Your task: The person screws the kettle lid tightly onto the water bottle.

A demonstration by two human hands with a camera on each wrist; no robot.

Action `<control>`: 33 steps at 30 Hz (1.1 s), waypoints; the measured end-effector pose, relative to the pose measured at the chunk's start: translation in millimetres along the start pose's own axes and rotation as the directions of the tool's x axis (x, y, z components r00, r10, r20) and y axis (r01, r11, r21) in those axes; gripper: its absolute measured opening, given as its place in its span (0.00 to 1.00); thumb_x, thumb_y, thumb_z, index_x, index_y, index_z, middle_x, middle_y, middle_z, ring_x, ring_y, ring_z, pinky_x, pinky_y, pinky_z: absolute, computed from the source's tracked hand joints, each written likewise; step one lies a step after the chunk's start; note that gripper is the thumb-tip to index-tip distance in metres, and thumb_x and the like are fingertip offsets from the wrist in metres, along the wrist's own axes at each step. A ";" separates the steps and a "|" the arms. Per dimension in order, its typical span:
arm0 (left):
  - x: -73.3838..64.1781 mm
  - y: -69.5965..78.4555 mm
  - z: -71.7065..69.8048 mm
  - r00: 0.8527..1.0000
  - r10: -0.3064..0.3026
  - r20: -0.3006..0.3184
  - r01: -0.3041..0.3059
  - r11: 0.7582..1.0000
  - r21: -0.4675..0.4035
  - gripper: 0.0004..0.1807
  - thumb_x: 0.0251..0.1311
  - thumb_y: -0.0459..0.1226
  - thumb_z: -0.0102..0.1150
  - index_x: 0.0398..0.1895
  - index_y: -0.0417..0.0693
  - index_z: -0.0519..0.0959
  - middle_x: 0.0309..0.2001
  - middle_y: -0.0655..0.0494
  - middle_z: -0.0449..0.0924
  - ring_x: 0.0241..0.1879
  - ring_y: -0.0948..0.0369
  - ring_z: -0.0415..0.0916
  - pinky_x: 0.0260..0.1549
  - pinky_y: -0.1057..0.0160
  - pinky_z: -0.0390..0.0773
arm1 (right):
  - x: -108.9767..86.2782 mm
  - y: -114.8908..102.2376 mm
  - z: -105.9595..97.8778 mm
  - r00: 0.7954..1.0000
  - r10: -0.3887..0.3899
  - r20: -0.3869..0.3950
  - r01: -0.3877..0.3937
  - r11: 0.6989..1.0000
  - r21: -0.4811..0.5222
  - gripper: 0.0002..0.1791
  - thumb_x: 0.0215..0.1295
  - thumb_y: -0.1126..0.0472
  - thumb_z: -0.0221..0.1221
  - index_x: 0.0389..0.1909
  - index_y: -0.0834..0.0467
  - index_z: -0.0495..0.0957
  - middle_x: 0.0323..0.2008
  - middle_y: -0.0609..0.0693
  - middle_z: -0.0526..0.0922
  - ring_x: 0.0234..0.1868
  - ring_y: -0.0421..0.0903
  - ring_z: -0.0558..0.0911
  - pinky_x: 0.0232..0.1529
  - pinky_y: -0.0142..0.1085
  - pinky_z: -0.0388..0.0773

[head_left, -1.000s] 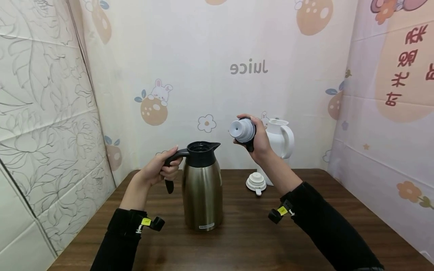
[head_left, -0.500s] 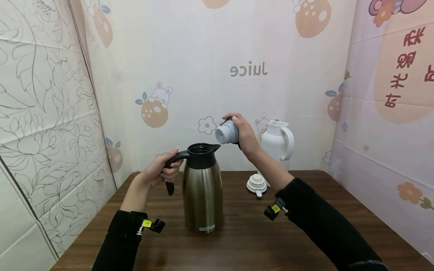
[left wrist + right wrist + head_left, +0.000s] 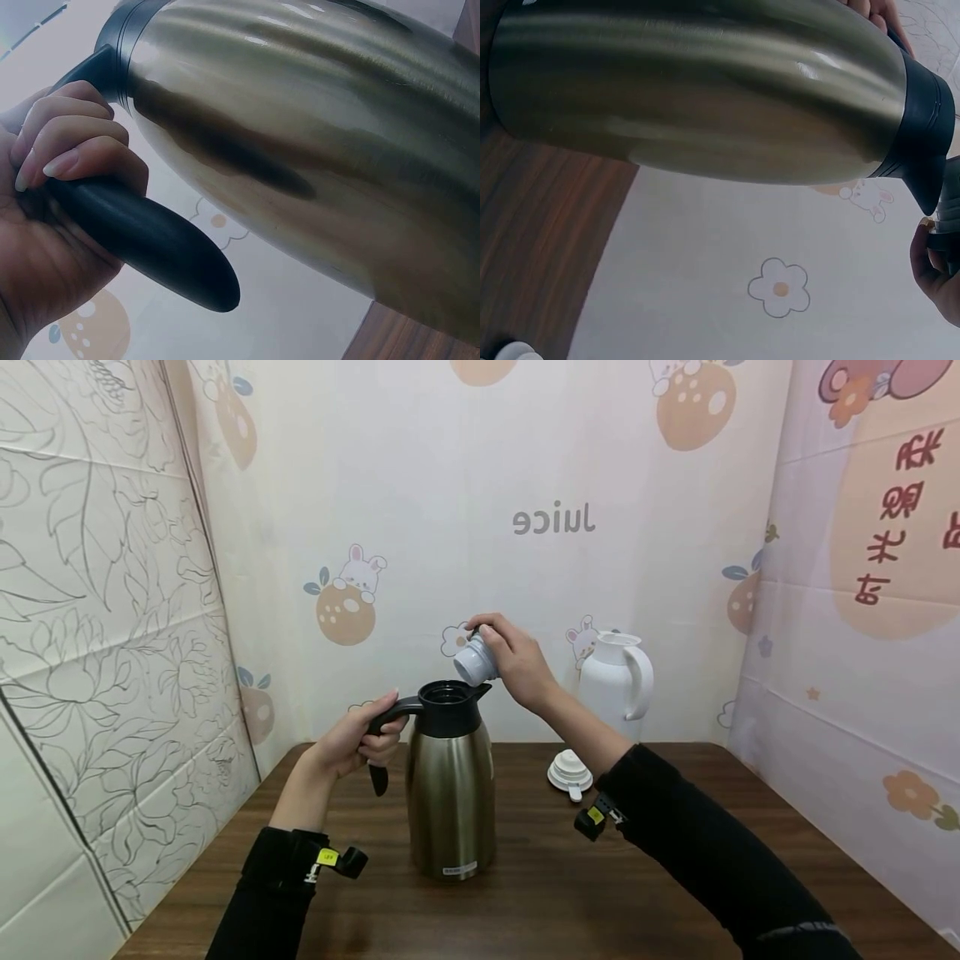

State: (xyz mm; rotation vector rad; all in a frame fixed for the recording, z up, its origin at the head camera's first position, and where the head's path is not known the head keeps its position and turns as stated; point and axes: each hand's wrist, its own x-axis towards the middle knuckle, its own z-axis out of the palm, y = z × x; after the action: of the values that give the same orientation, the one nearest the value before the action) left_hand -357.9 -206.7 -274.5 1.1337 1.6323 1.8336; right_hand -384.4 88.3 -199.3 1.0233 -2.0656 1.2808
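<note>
A brushed gold-metal thermos jug with a black collar and spout stands upright on the table, its mouth uncovered. My left hand grips its black handle, fingers curled round it in the left wrist view. Above the spout, my right hand holds the jug's stopper, grey-white and stepped with a black top, tilted with its narrow end down toward the mouth. In the right wrist view the stopper shows only partly at the right edge, close by the spout.
A white jug with a side handle stands at the back right, partly behind my right forearm. Before it a white stopper lies on the brown wooden table. Printed curtains close off the back and both sides.
My right hand has moved left and slightly down with the stopper, from near the white jug to just above the gold jug's spout. The left hand keeps its grip on the handle.
</note>
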 end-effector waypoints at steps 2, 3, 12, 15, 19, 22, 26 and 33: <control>-0.2 0.4 -0.2 1.000 -0.001 -0.004 0.001 1.000 0.000 0.28 0.88 0.53 0.24 0.28 0.50 0.63 0.15 0.66 0.56 0.13 0.64 0.46 0.18 0.61 0.44 | 1.9 -0.7 1.7 0.999 -0.041 0.011 0.041 0.998 -0.036 0.19 0.83 0.45 0.44 0.58 0.45 0.80 0.50 0.49 0.84 0.38 0.49 0.82 0.32 0.44 0.81; -0.2 0.6 -0.2 1.000 0.000 -0.005 0.000 1.000 0.001 0.28 0.88 0.53 0.24 0.28 0.50 0.63 0.15 0.66 0.56 0.13 0.64 0.46 0.18 0.61 0.44 | 2.7 -1.4 2.5 0.998 -0.062 0.017 0.063 0.997 -0.053 0.19 0.83 0.46 0.44 0.58 0.46 0.80 0.49 0.49 0.84 0.38 0.48 0.82 0.32 0.43 0.80; -1.5 -2.0 -1.6 1.000 0.003 0.002 -0.003 1.000 -0.012 0.28 0.88 0.52 0.23 0.28 0.50 0.63 0.15 0.66 0.56 0.13 0.64 0.46 0.17 0.61 0.43 | 8.2 -6.5 14.8 0.967 -0.194 0.168 0.217 0.968 -0.130 0.18 0.83 0.50 0.47 0.60 0.52 0.81 0.55 0.49 0.83 0.52 0.46 0.81 0.51 0.44 0.80; -1.5 -2.1 -1.2 1.000 0.005 0.002 -0.005 1.000 -0.009 0.28 0.88 0.51 0.22 0.28 0.50 0.63 0.15 0.66 0.55 0.13 0.63 0.45 0.17 0.60 0.43 | 8.9 -7.9 17.8 0.950 -0.233 0.207 0.271 0.946 -0.178 0.18 0.83 0.50 0.48 0.60 0.51 0.81 0.55 0.48 0.83 0.50 0.44 0.81 0.49 0.43 0.80; -0.8 -1.2 -0.2 1.000 0.001 -0.008 -0.001 1.000 -0.004 0.28 0.87 0.53 0.24 0.28 0.50 0.63 0.15 0.66 0.56 0.13 0.63 0.45 0.17 0.60 0.43 | 9.6 -9.9 20.1 0.932 -0.274 0.238 0.329 0.915 -0.235 0.17 0.83 0.50 0.49 0.59 0.50 0.81 0.56 0.47 0.83 0.53 0.43 0.80 0.50 0.42 0.79; -0.2 -1.0 -0.3 1.000 -0.008 -0.019 0.008 1.000 -0.007 0.28 0.87 0.54 0.26 0.28 0.51 0.64 0.14 0.67 0.57 0.13 0.63 0.46 0.17 0.60 0.43 | 9.3 -11.4 20.6 0.925 -0.277 0.262 0.345 0.899 -0.269 0.16 0.83 0.50 0.50 0.59 0.50 0.82 0.58 0.47 0.82 0.56 0.43 0.80 0.54 0.42 0.79; -0.1 -1.5 -0.8 1.000 -0.009 -0.022 0.009 1.000 -0.005 0.28 0.87 0.53 0.25 0.28 0.50 0.64 0.14 0.66 0.57 0.13 0.63 0.45 0.17 0.61 0.44 | 8.3 -13.3 21.1 0.907 -0.278 0.315 0.376 0.873 -0.312 0.16 0.83 0.51 0.51 0.60 0.50 0.81 0.55 0.47 0.82 0.53 0.44 0.80 0.53 0.42 0.79; -0.7 -1.9 -0.2 1.000 -0.004 -0.020 0.004 1.000 -0.004 0.28 0.87 0.53 0.25 0.29 0.50 0.64 0.14 0.67 0.57 0.13 0.64 0.46 0.17 0.60 0.44 | 8.7 -14.0 23.2 0.872 -0.314 0.375 0.444 0.830 -0.338 0.16 0.83 0.51 0.52 0.61 0.50 0.82 0.53 0.46 0.83 0.50 0.44 0.80 0.53 0.42 0.79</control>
State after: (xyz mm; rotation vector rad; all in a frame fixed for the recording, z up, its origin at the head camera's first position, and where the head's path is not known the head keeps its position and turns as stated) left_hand -358.0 -207.0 -276.6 1.1133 1.6400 1.8504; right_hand -378.9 60.6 -195.5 1.4025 -2.0743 0.4680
